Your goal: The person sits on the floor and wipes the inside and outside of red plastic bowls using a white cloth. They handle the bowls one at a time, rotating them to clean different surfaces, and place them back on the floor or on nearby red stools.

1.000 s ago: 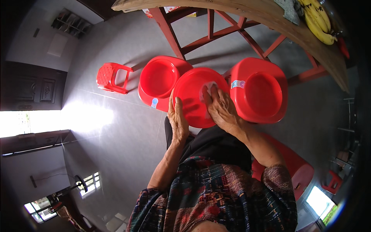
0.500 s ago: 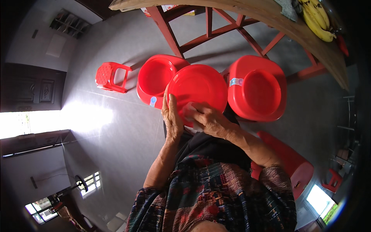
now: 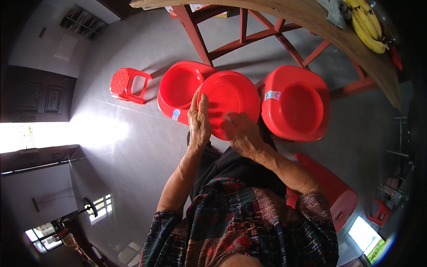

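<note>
My left hand (image 3: 200,118) grips the left rim of a round red plastic basin (image 3: 227,93), tilted up in front of my lap, with the thumb over the rim. Against the lower right of its inner side is my right hand (image 3: 242,133), fingers curled and smeared by motion. A bit of pale, thin cloth (image 3: 230,117) shows at those fingertips; most of it is hidden under the hand. Beyond, one red basin (image 3: 180,84) sits on a red stool (image 3: 167,110) to the left, and another red basin (image 3: 301,107) rests on a red stool (image 3: 284,73) to the right.
A small red step stool (image 3: 126,85) stands on the grey floor at left. A wooden table (image 3: 302,15) with red legs spans the far side, bananas (image 3: 367,26) on its right end. A red chair-like piece (image 3: 329,191) lies behind my right elbow.
My right hand has slid slightly right across the basin, and less of the cloth shows. The basin has turned and tilted a little in my left hand's grip.
</note>
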`<state>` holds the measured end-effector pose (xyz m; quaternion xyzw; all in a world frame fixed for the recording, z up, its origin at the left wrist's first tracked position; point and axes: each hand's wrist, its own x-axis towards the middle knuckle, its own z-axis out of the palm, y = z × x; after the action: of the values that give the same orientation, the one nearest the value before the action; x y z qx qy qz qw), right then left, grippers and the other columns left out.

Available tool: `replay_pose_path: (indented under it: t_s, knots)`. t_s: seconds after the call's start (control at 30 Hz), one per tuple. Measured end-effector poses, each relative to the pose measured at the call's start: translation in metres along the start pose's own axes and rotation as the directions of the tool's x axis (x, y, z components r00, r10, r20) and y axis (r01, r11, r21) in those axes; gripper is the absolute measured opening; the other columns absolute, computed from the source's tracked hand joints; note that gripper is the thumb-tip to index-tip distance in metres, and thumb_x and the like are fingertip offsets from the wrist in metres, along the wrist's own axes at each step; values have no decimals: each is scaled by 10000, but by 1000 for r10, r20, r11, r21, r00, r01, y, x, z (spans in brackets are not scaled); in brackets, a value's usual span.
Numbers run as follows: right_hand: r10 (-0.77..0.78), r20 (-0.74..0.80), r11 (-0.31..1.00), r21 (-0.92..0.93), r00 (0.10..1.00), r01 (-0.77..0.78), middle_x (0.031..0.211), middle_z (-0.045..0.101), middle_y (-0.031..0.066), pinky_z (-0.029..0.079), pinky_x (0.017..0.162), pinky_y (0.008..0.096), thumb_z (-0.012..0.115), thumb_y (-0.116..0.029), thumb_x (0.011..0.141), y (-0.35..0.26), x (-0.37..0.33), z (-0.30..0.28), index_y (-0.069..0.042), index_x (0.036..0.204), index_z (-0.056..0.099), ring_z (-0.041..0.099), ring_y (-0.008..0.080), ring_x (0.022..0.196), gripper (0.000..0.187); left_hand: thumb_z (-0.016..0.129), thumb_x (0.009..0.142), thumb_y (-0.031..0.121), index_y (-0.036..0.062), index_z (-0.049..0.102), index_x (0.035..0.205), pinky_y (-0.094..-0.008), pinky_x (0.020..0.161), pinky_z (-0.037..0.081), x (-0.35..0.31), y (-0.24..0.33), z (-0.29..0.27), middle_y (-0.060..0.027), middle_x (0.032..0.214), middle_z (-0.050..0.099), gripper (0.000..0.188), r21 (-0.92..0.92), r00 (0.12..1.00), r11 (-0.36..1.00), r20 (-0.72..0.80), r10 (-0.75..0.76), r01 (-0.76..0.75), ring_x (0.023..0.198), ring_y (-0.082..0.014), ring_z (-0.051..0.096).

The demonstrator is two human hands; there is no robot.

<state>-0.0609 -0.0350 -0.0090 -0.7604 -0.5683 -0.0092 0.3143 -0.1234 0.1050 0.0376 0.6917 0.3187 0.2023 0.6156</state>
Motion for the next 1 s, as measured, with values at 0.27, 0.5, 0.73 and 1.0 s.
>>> replay_pose_path:
  t_s: [0.27, 0.5, 0.73, 1.0]
  knots:
    - [-340, 97, 940, 7, 935, 341, 966, 527, 92, 491, 709, 378, 734, -222, 679, 1, -1, -37, -45, 928, 585, 546, 266, 828, 340, 474, 978, 385, -7, 523, 1265, -275, 853, 451, 15, 0, -31, -71, 1017, 633, 489, -60, 964, 986, 229, -136, 154, 952, -141, 571]
    - [-227, -26, 937, -277, 974, 211, 939, 540, 94, 489, 660, 346, 666, -174, 705, -9, -1, -29, -69, 899, 611, 568, 239, 840, 227, 687, 858, 251, 104, 183, 1486, -360, 980, 419, -4, 11, -14, -172, 1246, 536, 819, -405, 973, 897, 209, -100, 179, 1151, -240, 521]
    - [-136, 69, 989, 67, 988, 131, 1057, 542, 137, 473, 777, 403, 654, -176, 750, -18, 11, -29, -45, 987, 609, 553, 298, 987, 274, 447, 988, 273, 56, 317, 1428, -336, 999, 390, -40, -22, 13, -145, 1302, 499, 507, -303, 983, 952, -182, -14, -42, 1169, -214, 491]
    - [-220, 436, 911, -228, 873, 344, 1106, 585, 102, 398, 884, 387, 562, -113, 772, 44, 2, -52, -31, 953, 672, 512, 282, 1059, 228, 459, 988, 300, 32, 462, 1355, -306, 980, 404, -33, -22, -3, -118, 1245, 567, 454, -192, 995, 979, -56, -78, 66, 1141, -176, 520]
